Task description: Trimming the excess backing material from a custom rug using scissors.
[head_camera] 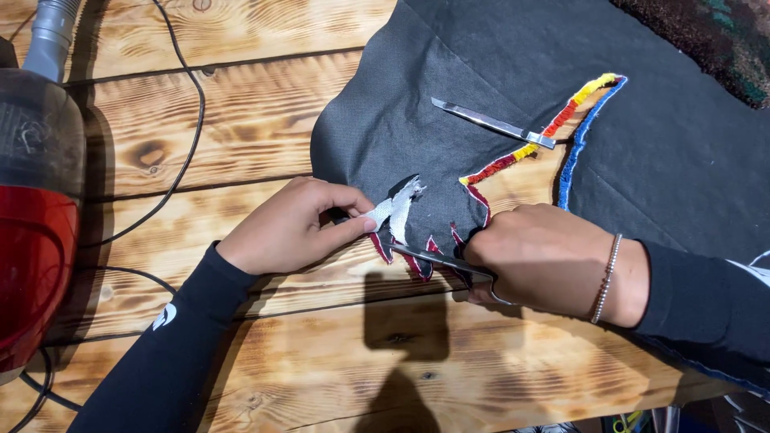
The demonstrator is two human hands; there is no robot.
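Observation:
A large sheet of dark grey fabric (642, 104) lies across a wooden table, with a jagged embroidered border in red, yellow and blue (573, 108) along a cut-out. My left hand (293, 224) pinches a small pale grey scrap of fabric (397, 207) at the sheet's edge. My right hand (553, 256), a thin bracelet on its wrist, grips the handles of metal scissors (429, 256); their blades point left toward the pinched scrap, at the red-edged spikes.
A metal blade-like tool (493, 123) lies on the fabric near the coloured border. A red and dark vacuum-like appliance (36, 208) with a grey hose stands at the left edge, its black cable (188, 144) running over the burnt-wood planks (265, 120).

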